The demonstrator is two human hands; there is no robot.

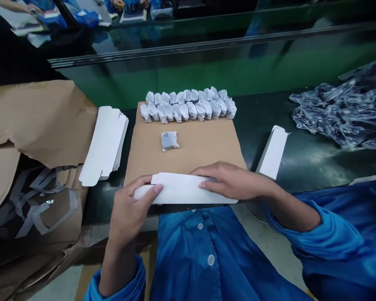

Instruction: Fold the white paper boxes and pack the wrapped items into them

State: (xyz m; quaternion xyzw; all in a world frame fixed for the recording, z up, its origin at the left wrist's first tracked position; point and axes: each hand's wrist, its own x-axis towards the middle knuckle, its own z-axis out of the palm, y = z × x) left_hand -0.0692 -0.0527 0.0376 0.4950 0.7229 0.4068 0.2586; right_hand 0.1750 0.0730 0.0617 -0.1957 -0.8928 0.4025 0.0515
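A flat white carton [178, 190] lies crosswise at the near edge of a brown cardboard sheet [207, 142]. My left hand [133, 202] grips its left end, thumb on top and fingers behind. Over its right half, my right hand [227, 179] is closed on the carton's far edge, with the thumb on its upper face. Beyond the carton, a small grey item in a translucent wrapper [169, 141] rests alone on the sheet. Several similar wrapped items [188, 109] stand in two rows along the sheet's far end.
Flattened white cartons [103, 142] are stacked at left, beside a large open cardboard box [44, 121] with strips inside. A folded-up white carton [274, 151] lies at right. Clear plastic bags [335, 108] are heaped farther right. Across the green barrier [175, 77], other people's hands work.
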